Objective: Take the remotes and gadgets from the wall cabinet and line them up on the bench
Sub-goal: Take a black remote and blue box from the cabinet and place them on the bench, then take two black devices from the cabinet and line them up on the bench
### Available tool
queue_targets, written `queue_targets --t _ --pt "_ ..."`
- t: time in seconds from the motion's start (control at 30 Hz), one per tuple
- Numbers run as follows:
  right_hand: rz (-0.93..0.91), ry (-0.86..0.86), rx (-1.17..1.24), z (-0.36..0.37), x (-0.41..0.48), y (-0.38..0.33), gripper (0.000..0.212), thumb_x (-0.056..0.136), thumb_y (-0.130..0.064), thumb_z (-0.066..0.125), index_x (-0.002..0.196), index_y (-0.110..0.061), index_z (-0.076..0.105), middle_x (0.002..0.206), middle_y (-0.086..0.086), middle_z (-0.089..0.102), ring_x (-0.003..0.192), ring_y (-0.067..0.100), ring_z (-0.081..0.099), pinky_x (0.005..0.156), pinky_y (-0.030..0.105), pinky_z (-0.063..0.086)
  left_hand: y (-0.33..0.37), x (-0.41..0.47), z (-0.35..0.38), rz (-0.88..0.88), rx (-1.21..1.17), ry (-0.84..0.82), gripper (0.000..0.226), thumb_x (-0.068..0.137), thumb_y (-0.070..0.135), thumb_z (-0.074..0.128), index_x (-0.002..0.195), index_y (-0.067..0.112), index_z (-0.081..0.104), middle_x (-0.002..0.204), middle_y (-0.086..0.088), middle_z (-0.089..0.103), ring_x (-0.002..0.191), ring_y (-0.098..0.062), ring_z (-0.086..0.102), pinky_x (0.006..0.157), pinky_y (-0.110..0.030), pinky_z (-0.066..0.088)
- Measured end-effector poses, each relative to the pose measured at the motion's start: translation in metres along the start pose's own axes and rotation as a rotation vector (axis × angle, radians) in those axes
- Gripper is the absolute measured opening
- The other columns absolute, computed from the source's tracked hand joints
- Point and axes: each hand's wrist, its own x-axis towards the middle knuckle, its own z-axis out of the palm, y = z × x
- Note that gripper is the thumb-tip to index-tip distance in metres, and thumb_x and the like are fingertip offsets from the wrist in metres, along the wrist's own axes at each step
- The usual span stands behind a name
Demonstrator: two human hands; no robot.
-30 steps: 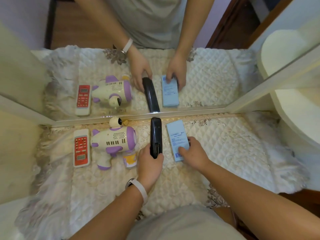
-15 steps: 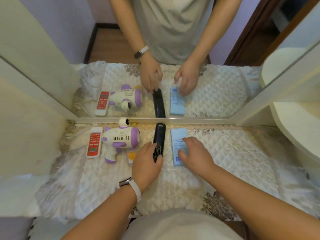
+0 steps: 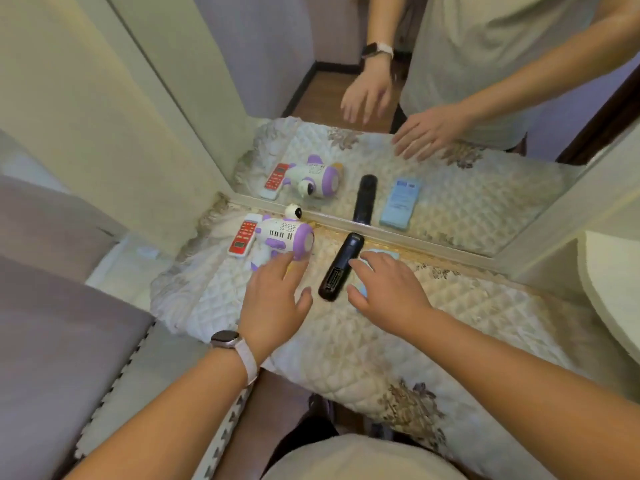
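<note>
Your left hand (image 3: 273, 299) hovers open over the quilted table (image 3: 467, 327), fingers spread and gripping nothing; its fingertips cover the lower part of the purple-and-white toy gun (image 3: 282, 235), so you cannot tell whether they touch it. Your right hand (image 3: 388, 289) is also open and empty, palm down over the light blue gadget (image 3: 381, 253), which it hides almost entirely: only a sliver shows past the fingers and another by the thumb. Its full shape appears only in the mirror (image 3: 450, 188) behind the row. The black remote (image 3: 341, 266) lies between your hands, tilted, its battery bay facing up, touched by neither hand. The red-and-white remote (image 3: 244, 235) lies at the far left, just beside the toy gun, partly tucked behind it. A watch (image 3: 227, 339) sits on your left wrist. The table's near edge is cut off by your body.
</note>
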Motion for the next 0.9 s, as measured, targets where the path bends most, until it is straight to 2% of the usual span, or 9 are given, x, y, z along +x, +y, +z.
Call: queue_targets --t 0.1,0.17,0.4,0.5,0.7,0.9 --pt "-0.111 -0.022 0.006 -0.004 0.002 -0.016 0.054 0.085 -0.047 0.042 0.118 -0.012 0.066 0.115 0.009 0.065 0.101 0.032 0.061 0.08 0.043 0.05 -0.006 -0.024 -0.023 -0.039 0.068 0.08 0.045 0.08 0.032 0.053 0.12 0.014 0.062 0.127 -0.013 0.058 0.113 -0.031 0.052 0.092 -0.047 0.045" --pt "-0.181 -0.02 -0.001 -0.008 0.005 -0.032 0.054 0.083 -0.048 0.041 0.116 -0.012 0.065 0.113 0.008 0.065 0.099 0.032 0.06 0.079 0.041 0.049 -0.014 -0.04 -0.041 -0.081 0.117 0.114 0.046 0.081 0.033 0.052 0.122 0.015 0.061 0.129 -0.013 0.058 0.115 -0.029 0.048 0.093 -0.049 0.044" --pt "-0.486 0.004 0.027 -0.01 0.005 -0.118 0.049 0.086 -0.048 0.047 0.117 -0.014 0.063 0.117 0.009 0.064 0.103 0.032 0.06 0.08 0.043 0.05 -0.033 -0.122 -0.084 -0.423 0.09 0.141 0.049 0.09 0.041 0.048 0.134 0.019 0.054 0.142 -0.008 0.048 0.13 -0.03 0.044 0.104 -0.049 0.035" --pt "-0.64 0.001 0.016 -0.009 -0.005 -0.167 0.048 0.086 -0.047 0.049 0.116 -0.014 0.064 0.118 0.009 0.065 0.104 0.031 0.061 0.081 0.042 0.049 -0.04 -0.173 -0.099 -0.504 0.115 0.209 0.044 0.091 0.035 0.055 0.132 0.018 0.056 0.139 -0.008 0.051 0.129 -0.028 0.045 0.106 -0.048 0.033" --pt "-0.892 -0.042 -0.052 0.009 -0.049 -0.279 0.051 0.087 -0.049 0.044 0.121 -0.016 0.062 0.122 0.006 0.063 0.112 0.028 0.058 0.089 0.042 0.046 -0.06 -0.298 -0.125 -0.68 0.195 0.314 0.043 0.087 0.037 0.051 0.123 0.017 0.063 0.133 -0.009 0.057 0.125 -0.028 0.05 0.104 -0.046 0.037" --pt "-1.096 -0.045 -0.084 0.042 -0.12 -0.398 0.049 0.088 -0.049 0.044 0.117 -0.014 0.064 0.12 0.007 0.063 0.111 0.03 0.058 0.087 0.041 0.046 -0.084 -0.444 -0.148 -0.892 0.234 0.39 0.043 0.086 0.038 0.055 0.122 0.017 0.064 0.133 -0.009 0.059 0.124 -0.03 0.052 0.102 -0.045 0.038"
